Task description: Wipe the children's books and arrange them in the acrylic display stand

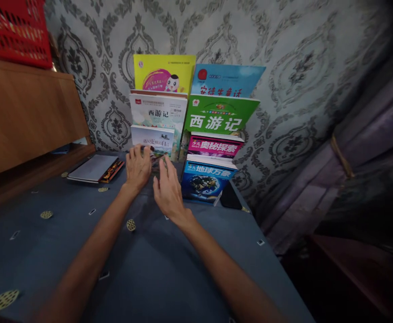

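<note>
My left hand (138,168) is at the lower left of a small pale book (154,137), its fingertips over the front cover. The fingers are bent a little and look apart; I cannot tell whether they press on the cover. My right hand (168,188) is just to the right, its fingers stretched forward near the same book's lower edge, holding nothing that I can see. Behind the small book stand a white book (159,110) and a yellow book (164,67). Dark shapes between the hands are too unclear to name.
To the right, a blue book (230,78), a green book (220,114), a pink-covered book (215,147) and an Earth-covered book (206,179) stand in tiers. Flat books (93,168) lie left on the blue tablecloth (132,278). A wooden cabinet (31,116) carries a red basket (15,33).
</note>
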`<state>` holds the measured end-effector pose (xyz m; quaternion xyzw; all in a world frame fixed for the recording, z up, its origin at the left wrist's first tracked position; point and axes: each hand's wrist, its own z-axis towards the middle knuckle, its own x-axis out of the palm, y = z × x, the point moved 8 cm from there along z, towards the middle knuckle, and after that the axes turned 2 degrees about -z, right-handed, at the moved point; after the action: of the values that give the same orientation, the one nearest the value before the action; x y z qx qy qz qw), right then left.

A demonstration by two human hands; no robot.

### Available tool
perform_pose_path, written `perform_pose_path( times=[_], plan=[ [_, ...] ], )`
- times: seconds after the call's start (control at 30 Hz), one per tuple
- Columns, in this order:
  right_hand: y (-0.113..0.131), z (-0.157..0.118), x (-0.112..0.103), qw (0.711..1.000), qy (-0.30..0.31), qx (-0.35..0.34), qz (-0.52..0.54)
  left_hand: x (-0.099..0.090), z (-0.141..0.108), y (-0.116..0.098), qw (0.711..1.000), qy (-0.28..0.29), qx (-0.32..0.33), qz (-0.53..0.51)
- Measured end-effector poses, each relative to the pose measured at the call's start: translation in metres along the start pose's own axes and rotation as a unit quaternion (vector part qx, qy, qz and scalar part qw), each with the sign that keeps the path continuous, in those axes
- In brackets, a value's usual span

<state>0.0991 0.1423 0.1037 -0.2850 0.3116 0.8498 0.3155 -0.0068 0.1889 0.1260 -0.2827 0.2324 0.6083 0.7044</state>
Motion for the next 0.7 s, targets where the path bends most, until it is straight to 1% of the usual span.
perform_pose_path(
  times=[0.2,0.3,0.4,0.53,0.6,0.7],
  plan=[
    [-0.027,-0.028,0.003,0.999,0.001,-0.005,0.039,-0.001,-0.001,0.001,1.0,0.002,0.014,-0.024],
    [-0.041,-0.044,0.013,0.998,0.009,-0.004,0.056,0.0,-0.003,-0.001,0.999,0.011,0.031,-0.028],
    [-0.051,-0.064,0.03,0.997,0.027,-0.002,0.07,0.001,-0.004,-0.002,0.998,0.015,0.037,-0.052],
    [-0.057,-0.085,0.051,0.995,0.061,-0.016,0.081,0.002,-0.004,-0.002,0.997,0.021,0.046,-0.055],
    [-0.057,-0.089,0.055,0.994,0.066,-0.02,0.086,0.002,-0.004,-0.004,0.998,0.023,0.053,-0.036],
    [-0.057,-0.089,0.054,0.994,0.063,-0.019,0.091,0.002,-0.005,-0.006,0.997,0.022,0.066,-0.013]
  ],
)
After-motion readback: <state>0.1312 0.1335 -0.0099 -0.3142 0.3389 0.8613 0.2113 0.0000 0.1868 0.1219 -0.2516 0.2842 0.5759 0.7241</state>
